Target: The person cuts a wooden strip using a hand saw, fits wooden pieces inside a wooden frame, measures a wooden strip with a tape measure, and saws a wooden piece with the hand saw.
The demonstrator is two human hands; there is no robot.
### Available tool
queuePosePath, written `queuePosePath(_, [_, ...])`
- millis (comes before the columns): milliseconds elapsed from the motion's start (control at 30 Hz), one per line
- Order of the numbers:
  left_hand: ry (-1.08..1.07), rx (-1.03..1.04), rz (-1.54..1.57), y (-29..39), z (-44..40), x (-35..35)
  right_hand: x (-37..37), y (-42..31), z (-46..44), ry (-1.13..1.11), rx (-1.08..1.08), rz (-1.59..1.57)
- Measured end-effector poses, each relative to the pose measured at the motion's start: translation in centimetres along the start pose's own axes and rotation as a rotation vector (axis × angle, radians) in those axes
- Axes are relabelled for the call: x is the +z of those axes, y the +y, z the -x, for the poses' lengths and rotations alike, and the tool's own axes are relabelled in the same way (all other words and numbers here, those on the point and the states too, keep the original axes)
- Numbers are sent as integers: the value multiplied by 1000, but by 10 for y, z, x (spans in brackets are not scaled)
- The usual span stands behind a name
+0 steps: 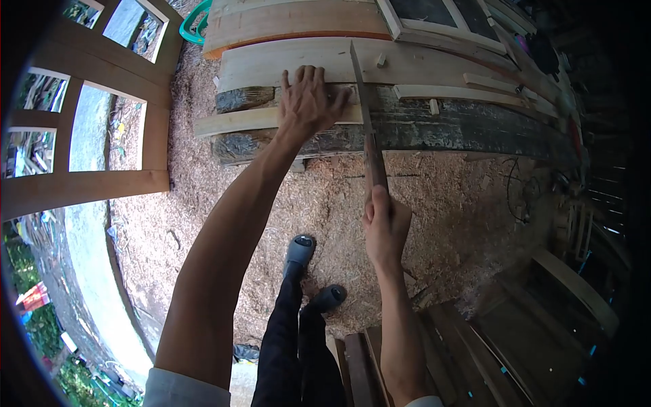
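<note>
My left hand (308, 103) lies palm down with its fingers spread. It presses on a narrow pale wood strip (234, 123), and the fingertips reach over a wide light plank (264, 64). In my right hand (386, 227) is the handle of a handsaw (365, 112), the fingers wrapped round it. The blade points away from me and crosses the bench at the strip's right end, just right of my left hand. From this angle I cannot tell how deep the teeth sit in the wood.
The dark, worn workbench (468, 130) carries small offcuts (434, 106), another strip (468, 95) and a pale wooden frame (447, 37). At left stands a brown panelled wooden frame (156, 129). Wood shavings (325, 197) cover the floor; boards (441, 353) lie at lower right.
</note>
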State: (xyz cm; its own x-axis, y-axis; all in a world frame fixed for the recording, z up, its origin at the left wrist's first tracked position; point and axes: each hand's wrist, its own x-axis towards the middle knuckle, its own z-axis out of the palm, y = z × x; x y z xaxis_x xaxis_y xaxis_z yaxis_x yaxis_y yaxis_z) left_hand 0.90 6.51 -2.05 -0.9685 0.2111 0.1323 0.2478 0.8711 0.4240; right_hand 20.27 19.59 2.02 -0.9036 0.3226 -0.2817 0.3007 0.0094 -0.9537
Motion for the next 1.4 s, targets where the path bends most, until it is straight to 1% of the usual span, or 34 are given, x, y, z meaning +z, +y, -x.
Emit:
queuePosePath(33, [-3, -35, -50, 1, -1, 1, -8, 0, 12, -37, 49, -12])
queuePosePath(100, [-6, -73, -101, 0, 0, 6, -24, 1, 58, 2, 141, -5])
queuePosePath(167, [139, -27, -161, -5, 1, 16, -29, -3, 83, 31, 159, -56])
queuePosePath(200, [138, -29, -165, -7, 0, 15, -31, -4, 88, 66, 183, -101])
queuePosePath(233, [135, -36, -153, -6, 1, 16, -29, -1, 77, 16, 110, -115])
queuePosePath(333, [147, -33, -139, -7, 0, 20, -6, -5, 15, 20, 143, -51])
queuePosePath(400, [115, -45, -117, -7, 0, 18, 2, -9, -3, -2, 87, -51])
queuePosePath(533, [101, -59, -114, -6, -2, 16, -26, -2, 69, -4, 146, -40])
queuePosePath(600, [15, -129, -174, -3, -2, 14, -29, -6, 87, 46, 149, -99])
queuePosePath(633, [6, -125, -175, -4, 1, 18, -25, 1, 73, 33, 118, -43])
queuePosePath(700, [140, -51, -125, -7, 2, 21, -10, 3, 24, -21, 72, 32])
queuePosePath(733, [142, -49, -124, -7, 1, 20, -7, 3, 11, -20, 70, 32])
queuePosePath(800, [80, -75, -111, -6, 1, 18, -2, 3, -1, -14, 28, -1])
queuePosePath(900, [27, -106, -125, -5, -1, 17, -32, 18, 78, 24, 125, 83])
queuePosePath(933, [38, -107, -126, -5, -4, 15, -33, 16, 83, 20, 116, 83])
queuePosePath(1000, [10, -108, -176, -3, 0, 14, -31, 10, 94, 51, 109, -30])
queuePosePath(1033, [5, -106, -181, -4, 2, 14, -23, 17, 72, 66, 132, 11])
queuePosePath(1100, [40, -101, -147, -3, 1, 15, -7, 1, 19, 12, 117, 9])
queuePosePath(1200, [41, -102, -137, -3, 1, 13, -5, 6, 7, -23, 91, -15])
queuePosePath(1233, [37, -100, -137, -3, 2, 14, -17, 6, 28, -36, 105, 38])
queuePosePath(1300, [45, -100, -148, -4, 0, 15, -32, 14, 85, 26, 110, 26])
queuePosePath(1400, [110, -91, -214, -8, -1, 23, -27, 28, 77, 27, 117, -34])
